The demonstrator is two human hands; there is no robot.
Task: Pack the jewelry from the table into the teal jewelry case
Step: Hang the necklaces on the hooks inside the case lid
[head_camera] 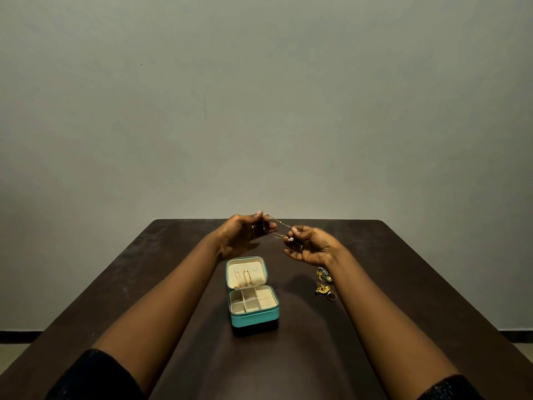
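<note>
The head view shows both hands raised beyond the open teal jewelry case (253, 295). The left hand (242, 236) and right hand (311, 246) pinch a thin gold necklace (281, 225) stretched between curled fingers.

Dark sleeves (95, 373) to the elbows — seemingly ringed fingers (253, 226).

A plain grey-green painted wall (259, 96) fills everything from nine o'clock round through twelve to three, bare but for a tiny dark speck (141, 64) up towards eleven. The light is dim, a little brighter across the wall's middle and fading into the corners. A dark brown rectangular wooden table (403, 284) runs from six o'clock away towards the wall; whether its far edge touches, I cannot tell. At eight and four o'clock a narrow black skirting strip (17, 336) foots the wall, above slivers of pale beige floor (11, 353).
</note>
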